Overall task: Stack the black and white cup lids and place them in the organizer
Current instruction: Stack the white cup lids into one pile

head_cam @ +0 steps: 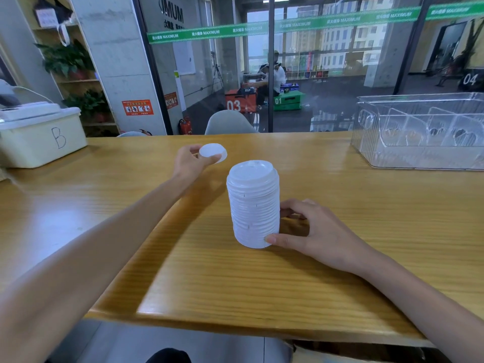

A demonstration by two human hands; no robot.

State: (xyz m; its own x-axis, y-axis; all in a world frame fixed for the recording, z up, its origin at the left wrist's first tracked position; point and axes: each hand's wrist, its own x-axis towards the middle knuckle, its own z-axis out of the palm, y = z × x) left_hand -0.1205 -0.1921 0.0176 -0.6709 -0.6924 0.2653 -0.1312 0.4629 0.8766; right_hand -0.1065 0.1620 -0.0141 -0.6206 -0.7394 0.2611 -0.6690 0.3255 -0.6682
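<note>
A tall stack of white cup lids [252,204] stands upright in the middle of the wooden table [340,258]. My right hand [311,231] grips the stack low on its right side, thumb at the base and fingers behind it. My left hand [190,162] pinches a single white lid [212,152], tilted, above the table to the upper left of the stack. The clear plastic organizer [421,132] with several dividers sits at the far right of the table. No black lids are in view.
A cream lidded box marked "B" [39,137] stands at the table's far left. A grey chair back [227,123] rises behind the far edge, before a glass wall. The table's near edge runs just below my forearms.
</note>
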